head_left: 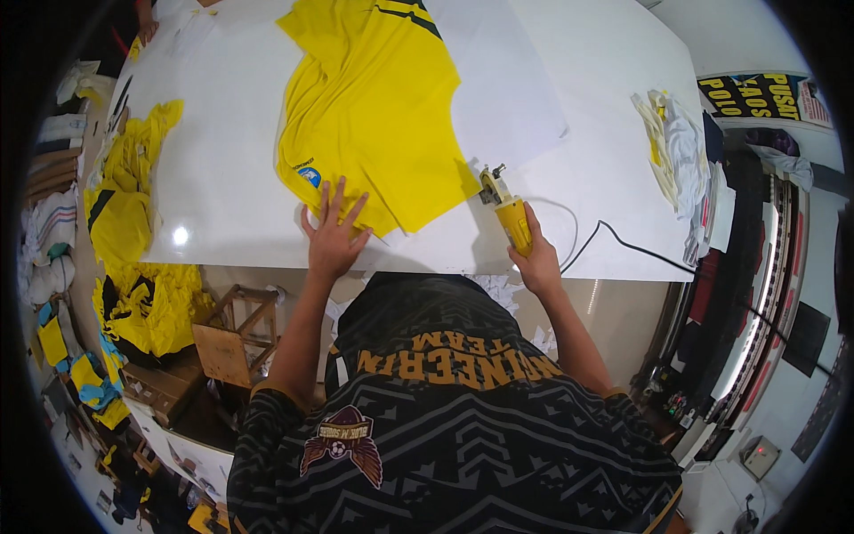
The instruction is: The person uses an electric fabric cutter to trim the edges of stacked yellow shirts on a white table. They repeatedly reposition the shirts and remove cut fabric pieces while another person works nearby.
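A large yellow fabric piece (382, 116) with dark stripes and a small blue badge lies on the white table (231, 178), its left side wrinkled. My left hand (335, 238) rests on its near edge, fingers spread, just below the badge. In my right hand (538, 258) is a yellow electric rotary cutter (511, 222), fingers wrapped round its body. The cutter's metal head stands beside the fabric's lower right edge; whether the blade touches the cloth I cannot tell. White paper (507, 98) lies under the fabric's right side.
A cable (623, 238) runs from the cutter across the table's right side. White and yellow scraps (676, 151) lie at the right edge, yellow cloth (129, 196) at the left. A wooden stool (233, 343) stands below. Another person's hand (148, 32) is at the far left.
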`<control>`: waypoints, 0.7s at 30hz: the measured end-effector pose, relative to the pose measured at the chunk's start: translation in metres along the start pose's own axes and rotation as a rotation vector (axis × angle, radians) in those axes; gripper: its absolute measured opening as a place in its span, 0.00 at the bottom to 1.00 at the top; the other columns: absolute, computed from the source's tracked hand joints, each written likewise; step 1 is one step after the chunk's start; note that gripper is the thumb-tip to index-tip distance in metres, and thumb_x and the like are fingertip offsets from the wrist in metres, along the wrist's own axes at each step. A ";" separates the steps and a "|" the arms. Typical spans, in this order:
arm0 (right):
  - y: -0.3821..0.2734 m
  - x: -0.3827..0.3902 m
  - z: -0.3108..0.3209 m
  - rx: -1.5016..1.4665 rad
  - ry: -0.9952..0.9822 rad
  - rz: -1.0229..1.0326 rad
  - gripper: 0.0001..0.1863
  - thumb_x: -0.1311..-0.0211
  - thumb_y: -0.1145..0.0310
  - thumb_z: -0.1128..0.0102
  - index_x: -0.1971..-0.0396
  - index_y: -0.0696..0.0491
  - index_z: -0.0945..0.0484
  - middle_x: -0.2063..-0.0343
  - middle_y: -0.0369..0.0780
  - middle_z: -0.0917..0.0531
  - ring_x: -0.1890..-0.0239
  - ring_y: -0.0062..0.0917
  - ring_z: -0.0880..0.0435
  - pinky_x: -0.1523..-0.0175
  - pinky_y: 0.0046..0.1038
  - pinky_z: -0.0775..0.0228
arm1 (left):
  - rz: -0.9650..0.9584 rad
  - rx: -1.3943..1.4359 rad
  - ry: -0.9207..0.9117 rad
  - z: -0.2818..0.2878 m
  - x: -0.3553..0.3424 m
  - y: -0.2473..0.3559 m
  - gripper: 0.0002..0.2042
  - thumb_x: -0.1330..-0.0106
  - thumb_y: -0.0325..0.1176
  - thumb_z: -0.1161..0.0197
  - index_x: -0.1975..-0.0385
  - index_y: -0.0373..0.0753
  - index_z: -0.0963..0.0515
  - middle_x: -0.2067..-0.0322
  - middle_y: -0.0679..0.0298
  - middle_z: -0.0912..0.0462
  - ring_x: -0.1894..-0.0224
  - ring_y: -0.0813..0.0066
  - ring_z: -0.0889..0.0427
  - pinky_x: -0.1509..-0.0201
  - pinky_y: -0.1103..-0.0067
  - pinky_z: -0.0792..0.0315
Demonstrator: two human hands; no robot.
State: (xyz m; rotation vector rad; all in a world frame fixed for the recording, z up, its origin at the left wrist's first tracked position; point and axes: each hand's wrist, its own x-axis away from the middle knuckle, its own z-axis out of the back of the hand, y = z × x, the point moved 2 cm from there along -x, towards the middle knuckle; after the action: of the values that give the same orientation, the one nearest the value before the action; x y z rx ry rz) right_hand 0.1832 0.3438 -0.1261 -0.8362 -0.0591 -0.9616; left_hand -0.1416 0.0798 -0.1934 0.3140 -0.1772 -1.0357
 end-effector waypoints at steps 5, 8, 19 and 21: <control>-0.015 -0.012 -0.002 0.016 -0.001 -0.019 0.52 0.32 0.69 0.32 0.13 0.35 0.51 0.43 0.60 0.14 0.42 0.59 0.13 0.37 0.49 0.20 | 0.154 -0.079 0.097 0.015 -0.004 -0.048 0.33 0.26 0.52 0.36 0.20 0.64 0.30 0.13 0.61 0.49 0.11 0.55 0.55 0.18 0.37 0.70; -0.023 -0.022 -0.005 0.018 0.010 -0.007 0.53 0.32 0.69 0.32 0.13 0.35 0.52 0.44 0.61 0.13 0.44 0.60 0.12 0.39 0.50 0.20 | 0.226 -0.108 0.165 0.023 -0.002 -0.087 0.33 0.24 0.52 0.38 0.18 0.62 0.33 0.12 0.63 0.51 0.11 0.56 0.56 0.19 0.37 0.68; -0.065 -0.064 -0.019 0.044 0.045 -0.093 0.53 0.33 0.67 0.33 0.13 0.35 0.53 0.42 0.59 0.13 0.45 0.58 0.11 0.41 0.47 0.17 | 0.511 -0.132 0.169 0.039 0.003 -0.177 0.31 0.19 0.54 0.45 0.17 0.67 0.37 0.12 0.68 0.53 0.11 0.59 0.57 0.19 0.35 0.65; -0.072 -0.072 -0.024 0.024 0.092 -0.063 0.53 0.34 0.68 0.33 0.13 0.35 0.53 0.41 0.58 0.13 0.50 0.54 0.09 0.44 0.45 0.16 | 0.519 -0.169 0.148 0.036 0.003 -0.181 0.31 0.18 0.55 0.46 0.17 0.66 0.37 0.12 0.67 0.52 0.11 0.59 0.57 0.20 0.34 0.66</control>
State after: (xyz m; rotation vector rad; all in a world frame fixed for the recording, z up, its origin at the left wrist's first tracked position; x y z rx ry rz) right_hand 0.0800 0.3573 -0.1279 -0.7703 -0.0176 -1.0558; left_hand -0.2981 -0.0137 -0.2201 0.1753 -0.0323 -0.5069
